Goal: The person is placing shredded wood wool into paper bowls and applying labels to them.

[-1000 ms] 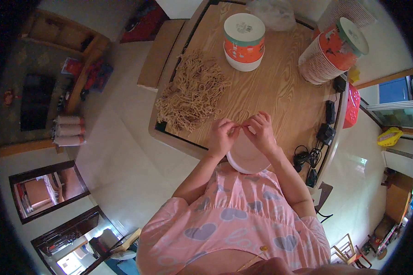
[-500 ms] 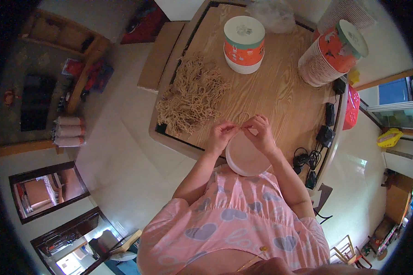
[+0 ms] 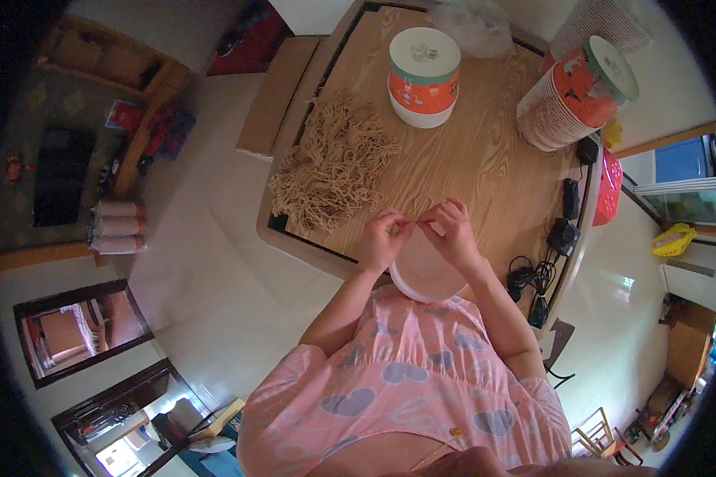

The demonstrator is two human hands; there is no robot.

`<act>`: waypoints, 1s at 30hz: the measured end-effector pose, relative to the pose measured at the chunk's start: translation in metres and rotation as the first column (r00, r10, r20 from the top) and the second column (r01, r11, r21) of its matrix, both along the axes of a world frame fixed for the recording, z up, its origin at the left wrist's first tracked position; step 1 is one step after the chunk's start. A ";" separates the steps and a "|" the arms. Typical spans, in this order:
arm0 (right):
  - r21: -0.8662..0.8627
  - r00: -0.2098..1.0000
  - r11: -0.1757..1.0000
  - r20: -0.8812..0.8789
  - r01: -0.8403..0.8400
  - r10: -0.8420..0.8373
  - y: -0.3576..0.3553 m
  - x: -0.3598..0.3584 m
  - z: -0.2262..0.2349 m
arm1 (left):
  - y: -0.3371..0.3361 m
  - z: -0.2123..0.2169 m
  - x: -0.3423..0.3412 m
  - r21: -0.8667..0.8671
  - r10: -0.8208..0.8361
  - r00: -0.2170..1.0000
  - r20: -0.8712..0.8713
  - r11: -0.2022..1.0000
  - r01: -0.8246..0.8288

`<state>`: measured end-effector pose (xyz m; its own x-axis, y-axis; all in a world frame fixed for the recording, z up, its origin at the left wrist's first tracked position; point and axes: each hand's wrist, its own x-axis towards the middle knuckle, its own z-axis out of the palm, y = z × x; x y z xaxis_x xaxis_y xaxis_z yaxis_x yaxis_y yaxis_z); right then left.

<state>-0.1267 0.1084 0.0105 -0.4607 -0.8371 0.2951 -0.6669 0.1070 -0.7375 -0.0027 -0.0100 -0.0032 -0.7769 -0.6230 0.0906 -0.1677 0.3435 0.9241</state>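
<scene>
Pinching one thin tan string loop point(image 3: 420, 208) between both hands: left hand point(image 3: 384, 238) and right hand point(image 3: 451, 230) meet over the near edge of the bench point(image 3: 485, 167), fingertips pressed together on the loop's two lower ends. Both grips are closed on it, nothing else held.

The loop stands up from the fingers as a narrow arch, crown pointing away from the person toward the bench's far side; its long axis runs roughly near-to-far, both ends down at the pinch.

A white round bowl point(image 3: 426, 274) sits directly below the hands at the bench edge; its inside is mostly hidden, so whether anything is in it cannot be told.

Progress, judged: early to mid. The big tangled string pile point(image 3: 334, 163) to the left looks largely untouched, so most of the work seems left. A lidded orange-and-white tub point(image 3: 424, 77) and a stack of paper cups point(image 3: 573, 95) stand well apart at the far side, not in play.
</scene>
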 end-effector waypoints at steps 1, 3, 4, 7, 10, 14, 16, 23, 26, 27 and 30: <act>0.003 1.000 1.000 -0.009 -0.003 0.003 0.000 0.000 0.000 | 0.001 0.002 -0.001 -0.012 0.005 1.000 -0.001 1.000 -0.005; 0.006 1.000 1.000 -0.018 -0.008 0.008 0.000 0.000 0.002 | 0.001 0.001 0.000 -0.023 0.012 1.000 -0.002 1.000 -0.012; 0.000 0.999 1.000 -0.038 -0.011 0.011 0.000 0.000 0.003 | 0.002 -0.001 0.000 -0.045 0.023 1.000 0.000 0.999 -0.023; -0.007 0.997 1.000 -0.080 -0.014 0.013 -0.001 0.001 0.006 | 0.003 -0.001 0.000 -0.057 0.039 0.999 0.009 0.998 -0.039; -0.009 0.993 1.000 -0.115 -0.012 0.011 -0.002 0.001 0.008 | 0.005 0.003 -0.001 -0.057 0.044 0.999 0.019 0.997 -0.043; -0.038 0.994 0.999 -0.107 0.018 -0.022 -0.003 0.002 0.005 | 0.005 0.001 -0.003 -0.052 0.052 0.999 -0.012 0.997 -0.053; -0.026 0.996 0.999 -0.090 0.020 -0.022 -0.003 0.002 0.001 | 0.002 -0.005 -0.002 -0.030 0.032 0.999 0.001 0.999 -0.032; -0.081 0.998 0.996 0.044 0.046 -0.042 0.001 -0.003 -0.004 | -0.011 -0.011 0.007 0.104 0.081 0.990 0.115 0.990 -0.093; -0.035 0.999 0.998 0.028 0.048 -0.047 0.000 -0.003 -0.008 | -0.005 0.003 0.000 0.067 0.081 0.996 0.033 0.994 -0.083; -0.035 0.999 0.998 0.027 0.047 -0.046 0.000 -0.003 -0.008 | -0.004 0.007 -0.001 0.067 0.082 0.996 0.032 0.994 -0.084; -0.062 0.997 0.996 0.040 0.061 -0.059 0.000 -0.002 -0.010 | -0.003 0.012 -0.002 -0.102 0.038 0.997 0.062 0.994 -0.031</act>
<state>-0.1291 0.1084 0.0002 -0.5218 -0.7877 0.3275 -0.6315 0.0986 -0.7691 -0.0050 -0.0129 0.0087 -0.7613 -0.6398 0.1052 -0.2387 0.4274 0.8720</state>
